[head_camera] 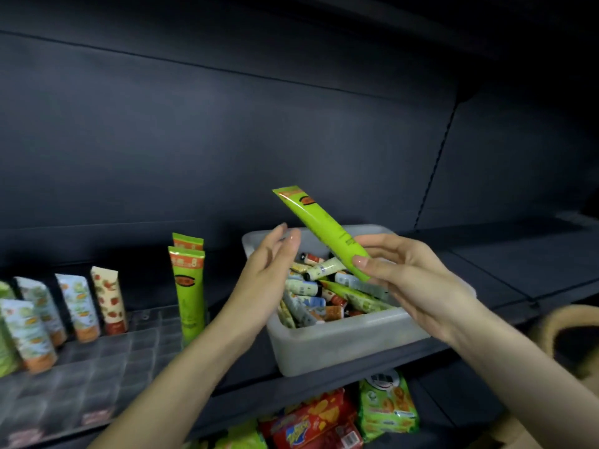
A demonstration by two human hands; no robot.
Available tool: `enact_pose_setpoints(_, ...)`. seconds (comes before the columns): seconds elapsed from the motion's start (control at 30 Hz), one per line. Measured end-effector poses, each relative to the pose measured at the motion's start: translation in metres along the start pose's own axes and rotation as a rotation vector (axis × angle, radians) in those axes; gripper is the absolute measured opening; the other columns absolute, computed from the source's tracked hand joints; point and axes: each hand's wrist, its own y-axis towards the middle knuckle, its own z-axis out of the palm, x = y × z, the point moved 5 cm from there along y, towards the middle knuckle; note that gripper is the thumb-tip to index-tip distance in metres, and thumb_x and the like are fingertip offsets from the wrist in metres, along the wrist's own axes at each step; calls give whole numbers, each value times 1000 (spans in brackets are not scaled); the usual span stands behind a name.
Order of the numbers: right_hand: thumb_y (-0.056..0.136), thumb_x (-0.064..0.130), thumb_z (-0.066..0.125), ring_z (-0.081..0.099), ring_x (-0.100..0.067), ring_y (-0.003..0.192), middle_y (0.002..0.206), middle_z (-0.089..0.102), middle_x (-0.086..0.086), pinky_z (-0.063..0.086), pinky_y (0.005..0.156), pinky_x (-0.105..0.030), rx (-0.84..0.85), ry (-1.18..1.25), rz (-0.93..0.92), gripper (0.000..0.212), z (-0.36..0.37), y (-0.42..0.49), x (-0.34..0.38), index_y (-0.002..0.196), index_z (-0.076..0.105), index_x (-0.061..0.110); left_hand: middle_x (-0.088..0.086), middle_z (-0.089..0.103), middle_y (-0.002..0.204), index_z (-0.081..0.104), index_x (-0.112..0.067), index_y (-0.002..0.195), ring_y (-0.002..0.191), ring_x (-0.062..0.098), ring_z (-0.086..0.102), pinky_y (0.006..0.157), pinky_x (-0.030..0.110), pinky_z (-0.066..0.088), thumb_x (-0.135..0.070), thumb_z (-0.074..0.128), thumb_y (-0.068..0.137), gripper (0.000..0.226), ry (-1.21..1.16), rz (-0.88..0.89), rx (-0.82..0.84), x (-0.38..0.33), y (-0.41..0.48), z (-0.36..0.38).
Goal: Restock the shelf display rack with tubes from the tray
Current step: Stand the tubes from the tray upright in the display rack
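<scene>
Dark shelving (pixel 227 124) backs right hand (pixel 418 280) pinching green tube (pixel 319 228).

Green tube (pixel 321 228): smooth plastic, glossy, with a light streak near its crimped end.
Tray (pixel 340 346): frosted translucent plastic, matt.
Display rack (pixel 107 361): clear hard plastic grid, shiny.
Standing tubes (pixel 108 299): printed plastic, soft sheen.
Shelf (pixel 486 267): dark, matt, smooth; looks like painted metal.
Snack packets (pixel 319 416): glossy, crinkled film.
Basket (pixel 570 319): coarse woven fibre, rough.
</scene>
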Motion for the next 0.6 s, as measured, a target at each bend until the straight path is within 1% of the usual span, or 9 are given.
enact_pose_setpoints(0.03,81,3,68,65,-9,86,91,70,1,51,77,-21,7,-16,-28,27,7,-1,1,107,65,8,-8,56,134,49,-29,131,124,3,50,112,30,35,-66,49,73,69,-39,-5,-11,-1,1,-1)
enact_pose_setpoints(0.07,79,2,69,65,-8,84,89,70,3,51,76,-19,13,-25,-58,28,13,-2,1,106,65,8,-7,60,127,56,-25,121,121,6,54,110,32,38,-65,52,77,59,-74,-7,-25,-2,3,-2)
enact_pose_setpoints(0.13,78,-1,70,65,-6,78,83,70,5,52,71,-15,24,-21,-115,27,23,-3,3,103,65,7,2,63,113,58,-14,102,115,14,60,102,27,45,-48,53,90,37,-168,-14,-50,-7,2,1)
enact_pose_setpoints(0.2,76,-3,71,65,-6,78,83,70,3,52,71,-15,34,-10,-161,28,29,-4,5,102,64,6,10,64,110,56,-11,97,107,16,64,91,22,52,-28,48,97,19,-273,-13,-83,-12,0,3)
enact_pose_setpoints(0.23,74,-3,72,65,-7,79,84,69,1,52,71,-16,35,-12,-177,29,31,-3,4,100,64,8,14,64,111,55,-9,100,105,18,65,88,22,54,-22,47,99,16,-309,-4,-98,-13,-1,2)
enact_pose_setpoints(0.3,70,-2,76,64,-9,81,85,67,0,54,72,-20,38,-24,-186,33,34,-3,0,96,61,12,23,64,116,54,-2,109,108,24,65,88,28,56,-16,47,99,19,-380,-6,-141,-13,-5,1)
enact_pose_setpoints(0.4,66,3,78,63,-8,81,84,65,0,54,73,-19,89,-30,-176,35,42,-2,-3,93,59,13,20,67,116,55,-3,109,109,24,66,89,36,55,-14,47,99,17,-441,-32,-206,-17,-8,-5)
enact_pose_setpoints(0.5,72,12,74,63,-8,79,84,66,-3,54,78,-18,111,-80,-162,26,30,8,5,95,63,7,9,71,96,55,-13,98,88,18,70,79,42,58,-17,45,100,11,-458,-11,-247,-23,-12,-20)
enact_pose_setpoints(0.6,81,12,70,65,-15,86,86,69,-6,55,82,-23,98,-228,-71,19,1,32,0,96,66,1,5,67,84,55,-18,91,66,13,66,62,34,61,-22,43,101,16,-437,-1,-301,-24,-20,-40)
